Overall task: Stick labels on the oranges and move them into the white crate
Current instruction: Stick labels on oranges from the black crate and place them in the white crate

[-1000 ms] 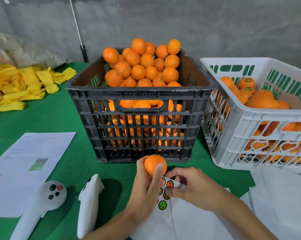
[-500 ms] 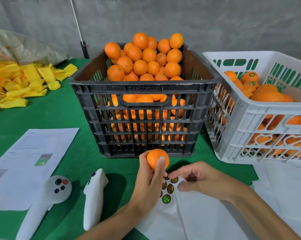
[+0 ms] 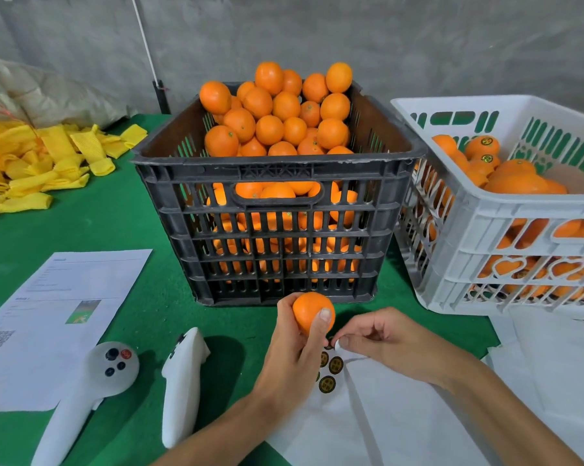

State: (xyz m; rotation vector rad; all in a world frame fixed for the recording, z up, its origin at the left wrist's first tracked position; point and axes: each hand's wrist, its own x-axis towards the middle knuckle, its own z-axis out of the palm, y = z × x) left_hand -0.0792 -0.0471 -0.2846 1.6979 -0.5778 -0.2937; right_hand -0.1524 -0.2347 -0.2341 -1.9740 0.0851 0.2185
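My left hand [image 3: 292,344] grips one orange [image 3: 309,311] just in front of the black crate [image 3: 277,203], which is heaped with unlabelled oranges [image 3: 277,112]. My right hand [image 3: 381,341] pinches a small round label [image 3: 337,344] between thumb and forefinger, right beside the held orange. Below it lies a white backing sheet [image 3: 368,415] with several dark round labels [image 3: 331,371] still on it. The white crate [image 3: 505,210] stands to the right and holds labelled oranges [image 3: 485,146].
Two white hand controllers [image 3: 92,391] [image 3: 181,378] lie on the green table left of my arms. A printed paper sheet [image 3: 48,317] lies at the left, yellow foam sleeves [image 3: 32,163] are piled at the far left, and white sheets [image 3: 552,364] lie under the white crate.
My right hand has lifted off the sheet with a label pinched and come up toward the orange. The view has tilted up slightly; my left hand keeps hold of the orange.
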